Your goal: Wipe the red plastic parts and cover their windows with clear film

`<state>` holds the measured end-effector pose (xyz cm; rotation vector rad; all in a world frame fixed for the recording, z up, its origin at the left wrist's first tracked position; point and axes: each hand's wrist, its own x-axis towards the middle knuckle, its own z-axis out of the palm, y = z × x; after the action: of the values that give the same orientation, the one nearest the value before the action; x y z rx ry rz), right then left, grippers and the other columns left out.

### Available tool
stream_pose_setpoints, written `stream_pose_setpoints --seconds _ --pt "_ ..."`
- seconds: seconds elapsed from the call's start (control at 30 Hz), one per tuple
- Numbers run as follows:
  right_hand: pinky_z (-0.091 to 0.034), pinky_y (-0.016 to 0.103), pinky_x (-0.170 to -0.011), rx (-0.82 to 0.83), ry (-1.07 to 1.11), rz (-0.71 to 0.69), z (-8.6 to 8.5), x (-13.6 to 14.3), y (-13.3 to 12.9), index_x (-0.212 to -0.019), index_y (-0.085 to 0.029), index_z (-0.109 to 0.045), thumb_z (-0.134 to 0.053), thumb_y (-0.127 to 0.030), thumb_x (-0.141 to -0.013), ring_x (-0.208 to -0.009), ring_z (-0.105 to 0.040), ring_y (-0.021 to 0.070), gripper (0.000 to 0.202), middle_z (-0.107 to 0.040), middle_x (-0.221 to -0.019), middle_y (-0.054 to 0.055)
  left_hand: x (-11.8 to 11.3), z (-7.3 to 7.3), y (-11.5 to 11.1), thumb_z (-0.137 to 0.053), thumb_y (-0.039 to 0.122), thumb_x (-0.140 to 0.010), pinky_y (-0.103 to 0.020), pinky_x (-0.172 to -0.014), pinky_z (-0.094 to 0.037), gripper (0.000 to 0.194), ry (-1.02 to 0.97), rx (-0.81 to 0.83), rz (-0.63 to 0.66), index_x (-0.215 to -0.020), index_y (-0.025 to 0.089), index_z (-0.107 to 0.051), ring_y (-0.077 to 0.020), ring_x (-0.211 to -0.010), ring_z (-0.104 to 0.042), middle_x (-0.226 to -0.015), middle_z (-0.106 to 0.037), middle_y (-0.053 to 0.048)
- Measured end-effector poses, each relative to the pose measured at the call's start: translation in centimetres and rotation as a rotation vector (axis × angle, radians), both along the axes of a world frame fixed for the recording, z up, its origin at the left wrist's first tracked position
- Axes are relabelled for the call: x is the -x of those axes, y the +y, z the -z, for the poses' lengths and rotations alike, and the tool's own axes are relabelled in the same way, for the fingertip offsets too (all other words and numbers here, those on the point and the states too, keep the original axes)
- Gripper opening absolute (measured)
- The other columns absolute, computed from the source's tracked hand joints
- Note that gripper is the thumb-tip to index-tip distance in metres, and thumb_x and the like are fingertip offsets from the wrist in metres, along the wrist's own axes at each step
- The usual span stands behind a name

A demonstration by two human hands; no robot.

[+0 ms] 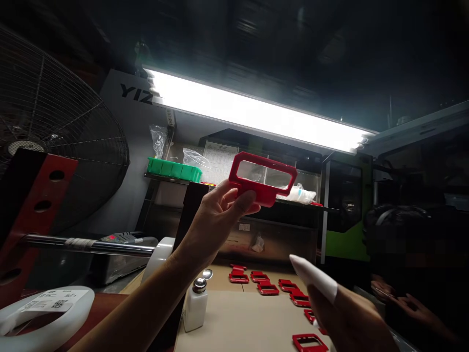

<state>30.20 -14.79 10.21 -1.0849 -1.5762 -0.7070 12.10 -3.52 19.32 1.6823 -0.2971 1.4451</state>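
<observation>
A red frame-shaped part (263, 178) with a wide rectangular opening is raised in front of the shelf, below the bright lamp. My left hand (223, 215) pinches its lower edge between thumb and fingers. At the lower right is my right hand (344, 303), with a white pointed cover (317, 278) on a finger; its other fingers are blurred or hidden, so whether it holds anything cannot be made out. Several similar red parts (268, 288) lie on the table (234, 318) below, some partly behind my right hand.
A white bottle (195, 308) with a metal top stands at the table's left edge. A green tray (174, 170) sits on the shelf. At left are a large fan (73, 112) and a metal bar (110, 245). Another person's hands (406, 303) show at right.
</observation>
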Motion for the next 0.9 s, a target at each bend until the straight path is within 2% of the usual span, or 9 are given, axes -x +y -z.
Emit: stream_pose_setpoints --seconds 0.1,0.27,0.43,0.57,0.7,0.9 --pt "-0.036 0.017 -0.034 0.029 0.196 -0.107 -1.9 0.2 0.3 -0.119 -0.030 -0.066 -0.053 -0.040 -0.091 -0.038 -0.043 0.0083 0.033 -0.046 -0.049 -0.005 0.0 -0.3 -0.2 -0.064 0.027 -0.088 -0.026 -0.085 -0.055 0.018 -0.011 0.005 0.018 -0.104 0.020 -0.066 -0.0164 -0.093 -0.069 -0.100 -0.073 0.000" --pt "-0.031 0.019 -0.039 0.139 0.526 -0.275 -3.9 0.7 0.3 -0.116 -0.023 -0.068 -0.060 -0.047 -0.085 -0.045 -0.032 0.0073 0.041 -0.034 -0.052 -0.006 0.2 -0.7 -0.5 -0.064 0.026 -0.088 -0.028 -0.085 -0.056 0.016 -0.033 0.005 0.029 -0.101 0.018 -0.066 -0.0176 -0.094 -0.069 -0.099 -0.073 -0.002" --pt "-0.020 0.021 -0.041 0.206 0.613 -0.404 -5.6 1.1 0.6 -0.124 -0.021 -0.062 -0.060 -0.046 -0.084 -0.047 -0.024 0.0073 0.047 -0.029 -0.052 -0.007 0.3 -0.7 -0.6 -0.065 0.028 -0.086 -0.027 -0.085 -0.055 0.015 -0.031 0.023 0.024 -0.096 0.017 -0.064 -0.0171 -0.091 -0.069 -0.100 -0.072 -0.002" --pt "-0.020 0.020 -0.041 0.204 0.627 -0.427 -5.8 1.3 1.0 -0.124 -0.020 -0.060 -0.060 -0.046 -0.083 -0.047 -0.024 0.0074 0.048 -0.030 -0.053 -0.007 0.5 -0.9 -0.7 -0.066 0.028 -0.085 -0.028 -0.084 -0.055 0.015 -0.039 0.032 0.019 -0.094 0.016 -0.064 -0.0168 -0.088 -0.069 -0.097 -0.073 -0.003" --pt "-0.024 0.016 -0.041 0.187 0.686 -0.447 -5.6 1.5 1.2 -0.115 -0.021 -0.064 -0.064 -0.048 -0.079 -0.047 -0.027 0.0055 0.045 -0.033 -0.053 -0.008 0.8 -1.0 -0.8 -0.067 0.029 -0.084 -0.027 -0.084 -0.056 0.015 -0.041 0.044 0.021 -0.093 0.016 -0.064 -0.0169 -0.089 -0.069 -0.096 -0.073 -0.003" --pt "-0.021 0.017 -0.041 0.189 0.656 -0.437 -5.2 1.8 1.3 -0.119 -0.021 -0.059 -0.061 -0.047 -0.082 -0.045 -0.025 0.0051 0.046 -0.035 -0.050 -0.008 1.1 -0.9 -0.8 -0.069 0.030 -0.084 -0.026 -0.083 -0.056 0.017 -0.045 0.065 0.015 -0.093 0.017 -0.066 -0.0158 -0.087 -0.068 -0.093 -0.071 -0.002"
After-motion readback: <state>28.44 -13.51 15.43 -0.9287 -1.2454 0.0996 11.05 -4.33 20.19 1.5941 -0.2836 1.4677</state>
